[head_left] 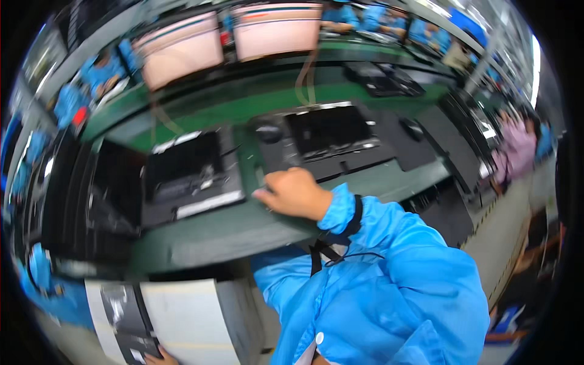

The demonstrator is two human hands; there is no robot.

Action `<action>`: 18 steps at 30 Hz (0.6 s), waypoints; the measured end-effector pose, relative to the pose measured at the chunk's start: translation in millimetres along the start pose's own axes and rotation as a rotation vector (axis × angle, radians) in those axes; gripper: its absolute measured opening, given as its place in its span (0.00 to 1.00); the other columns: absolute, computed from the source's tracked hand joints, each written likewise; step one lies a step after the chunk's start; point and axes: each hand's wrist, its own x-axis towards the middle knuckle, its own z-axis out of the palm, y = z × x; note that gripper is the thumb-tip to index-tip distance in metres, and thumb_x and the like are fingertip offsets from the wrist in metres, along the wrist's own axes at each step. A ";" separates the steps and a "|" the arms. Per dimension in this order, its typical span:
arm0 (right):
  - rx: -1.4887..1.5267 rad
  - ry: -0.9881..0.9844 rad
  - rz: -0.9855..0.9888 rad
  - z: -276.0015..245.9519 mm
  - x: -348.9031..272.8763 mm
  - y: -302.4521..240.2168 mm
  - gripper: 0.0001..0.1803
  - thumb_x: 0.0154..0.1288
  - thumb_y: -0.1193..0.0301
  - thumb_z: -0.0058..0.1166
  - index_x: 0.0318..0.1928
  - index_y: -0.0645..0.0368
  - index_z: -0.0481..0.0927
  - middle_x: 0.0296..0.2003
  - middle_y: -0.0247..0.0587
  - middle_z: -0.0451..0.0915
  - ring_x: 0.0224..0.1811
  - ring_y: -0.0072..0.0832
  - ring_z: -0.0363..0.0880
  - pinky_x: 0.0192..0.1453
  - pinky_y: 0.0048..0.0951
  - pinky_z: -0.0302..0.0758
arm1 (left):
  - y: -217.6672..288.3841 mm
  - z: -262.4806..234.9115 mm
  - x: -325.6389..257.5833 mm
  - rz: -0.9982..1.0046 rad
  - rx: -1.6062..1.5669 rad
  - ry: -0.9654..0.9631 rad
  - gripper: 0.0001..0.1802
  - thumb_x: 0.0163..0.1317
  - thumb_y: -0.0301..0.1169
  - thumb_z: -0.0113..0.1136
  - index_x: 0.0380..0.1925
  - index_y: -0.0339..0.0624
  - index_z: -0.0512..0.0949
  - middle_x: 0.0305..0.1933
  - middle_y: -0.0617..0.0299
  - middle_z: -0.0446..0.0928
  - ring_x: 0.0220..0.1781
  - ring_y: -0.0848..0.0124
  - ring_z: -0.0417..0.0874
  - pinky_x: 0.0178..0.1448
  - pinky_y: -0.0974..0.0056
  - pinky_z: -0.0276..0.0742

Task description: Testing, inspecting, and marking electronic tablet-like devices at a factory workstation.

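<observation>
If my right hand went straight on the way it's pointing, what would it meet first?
Your right hand would probably meet the dark panel to its left; depth is unclear.

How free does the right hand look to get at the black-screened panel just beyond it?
Likely yes: the right hand is by the near left corner of the black-screened panel on the green bench, with nothing visible standing between them. Blur hides whether it holds anything.

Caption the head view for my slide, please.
Right hand at a green workbench, dark panels laid out, two pale-lit monitors behind.
</observation>
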 end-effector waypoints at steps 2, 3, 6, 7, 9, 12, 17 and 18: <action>0.041 0.100 0.003 2.4 -4.1 8.4 0.19 0.66 0.53 0.64 0.33 0.58 0.83 0.29 0.47 0.84 0.31 0.47 0.84 0.40 0.45 0.78 | 24.5 19.8 25.6 -0.305 0.229 -0.014 0.42 0.60 0.65 0.68 0.53 0.34 0.80 0.53 0.40 0.81 0.58 0.39 0.79 0.60 0.35 0.75; 0.041 0.167 -0.018 1.4 -9.1 20.0 0.16 0.64 0.57 0.68 0.36 0.57 0.85 0.28 0.40 0.81 0.30 0.42 0.81 0.39 0.40 0.77 | 35.5 21.1 40.0 -0.283 -0.011 0.003 0.38 0.62 0.60 0.69 0.53 0.33 0.80 0.52 0.41 0.81 0.59 0.39 0.79 0.63 0.33 0.73; 0.059 0.399 0.055 -27.0 -40.4 89.9 0.17 0.65 0.56 0.66 0.35 0.59 0.84 0.31 0.44 0.82 0.34 0.46 0.83 0.41 0.44 0.78 | 105.3 -8.6 55.1 0.066 -0.630 0.215 0.24 0.69 0.41 0.70 0.53 0.30 0.80 0.53 0.43 0.81 0.60 0.45 0.80 0.66 0.36 0.74; 0.015 0.410 0.145 -42.9 -53.8 119.3 0.17 0.65 0.56 0.65 0.36 0.58 0.85 0.32 0.45 0.83 0.36 0.46 0.84 0.42 0.45 0.78 | 140.1 -28.5 53.0 0.065 -0.778 0.169 0.19 0.70 0.35 0.68 0.51 0.30 0.81 0.52 0.44 0.82 0.57 0.47 0.82 0.65 0.41 0.76; -0.187 0.402 0.316 -83.4 -92.9 179.6 0.17 0.64 0.57 0.66 0.40 0.58 0.85 0.36 0.45 0.84 0.39 0.46 0.84 0.45 0.45 0.79 | 215.4 -80.7 44.0 0.041 -1.098 0.048 0.12 0.72 0.28 0.66 0.48 0.30 0.83 0.49 0.45 0.84 0.52 0.50 0.84 0.61 0.50 0.81; -0.513 0.210 0.804 -151.4 -173.4 253.0 0.29 0.60 0.52 0.67 0.54 0.58 0.83 0.51 0.51 0.83 0.56 0.49 0.81 0.59 0.52 0.78 | 307.3 -162.4 42.4 0.244 -1.343 -0.034 0.08 0.70 0.26 0.65 0.44 0.31 0.85 0.43 0.45 0.85 0.45 0.51 0.85 0.55 0.54 0.83; -0.585 -0.319 1.333 -230.0 -357.0 307.1 0.54 0.54 0.51 0.72 0.78 0.53 0.62 0.78 0.50 0.60 0.83 0.50 0.50 0.70 0.75 0.59 | 391.7 -249.8 55.9 0.774 -1.476 0.001 0.04 0.64 0.20 0.68 0.38 0.32 0.84 0.40 0.44 0.85 0.41 0.52 0.86 0.48 0.54 0.83; -0.555 -0.268 1.219 -234.3 -391.1 306.7 0.52 0.55 0.58 0.70 0.79 0.51 0.61 0.78 0.49 0.61 0.83 0.49 0.51 0.72 0.71 0.60 | 404.1 -259.6 58.2 0.804 -1.482 -0.024 0.04 0.64 0.20 0.68 0.38 0.32 0.84 0.40 0.44 0.85 0.41 0.52 0.86 0.48 0.54 0.83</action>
